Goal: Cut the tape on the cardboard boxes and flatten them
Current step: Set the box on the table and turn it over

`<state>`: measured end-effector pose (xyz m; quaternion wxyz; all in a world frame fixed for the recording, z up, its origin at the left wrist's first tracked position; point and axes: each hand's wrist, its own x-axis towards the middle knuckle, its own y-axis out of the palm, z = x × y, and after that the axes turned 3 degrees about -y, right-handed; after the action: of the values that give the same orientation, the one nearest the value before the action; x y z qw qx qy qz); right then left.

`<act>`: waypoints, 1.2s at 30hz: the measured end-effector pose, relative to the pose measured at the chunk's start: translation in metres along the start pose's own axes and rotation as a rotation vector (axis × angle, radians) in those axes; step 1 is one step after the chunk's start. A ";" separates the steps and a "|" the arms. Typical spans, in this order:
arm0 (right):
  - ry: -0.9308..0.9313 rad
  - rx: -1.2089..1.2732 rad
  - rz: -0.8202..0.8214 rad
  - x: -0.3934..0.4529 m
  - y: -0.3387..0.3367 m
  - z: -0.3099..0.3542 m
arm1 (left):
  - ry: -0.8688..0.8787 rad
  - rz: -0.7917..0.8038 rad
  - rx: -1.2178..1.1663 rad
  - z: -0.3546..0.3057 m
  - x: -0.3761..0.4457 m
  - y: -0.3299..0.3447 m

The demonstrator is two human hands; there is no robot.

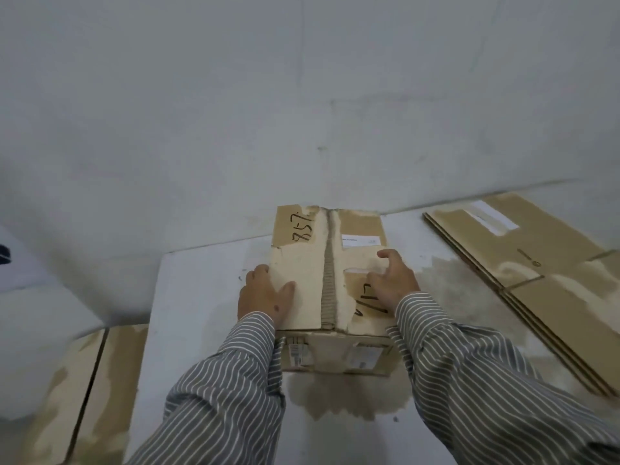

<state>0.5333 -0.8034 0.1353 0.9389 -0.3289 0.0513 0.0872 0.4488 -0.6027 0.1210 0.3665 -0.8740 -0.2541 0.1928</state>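
A closed brown cardboard box [312, 260] stands on the white table [201, 290] in the middle of the view, with black handwriting and torn paper patches on its top and a rough seam running down the centre. My left hand [263, 295] grips the box's left edge, thumb on top and fingers round the side. My right hand [394, 280] rests on the right half of the top with its fingers curled against the cardboard. Shipping labels show on the box's near face. No cutting tool is in sight.
Flattened cardboard boxes [536, 280] lie stacked on the table to the right. Another brown box [87, 391] sits low at the left, beside the table. A white wall [302, 95] rises right behind the table.
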 end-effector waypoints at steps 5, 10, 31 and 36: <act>-0.033 0.076 0.101 0.042 -0.034 -0.011 | -0.018 -0.043 0.168 -0.032 0.006 0.025; 0.125 0.234 0.146 0.051 -0.043 -0.041 | 0.190 -0.030 0.519 -0.077 -0.004 0.051; 0.274 0.474 0.126 0.036 0.005 -0.006 | 0.212 0.196 -0.173 -0.012 0.009 -0.020; 0.064 0.512 0.017 0.044 -0.043 0.030 | 0.082 0.292 -0.545 -0.043 0.011 -0.020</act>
<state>0.5863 -0.8115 0.1777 0.9887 -0.0827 0.1043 0.0689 0.4737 -0.6079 0.1624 0.0972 -0.9744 -0.1533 0.1325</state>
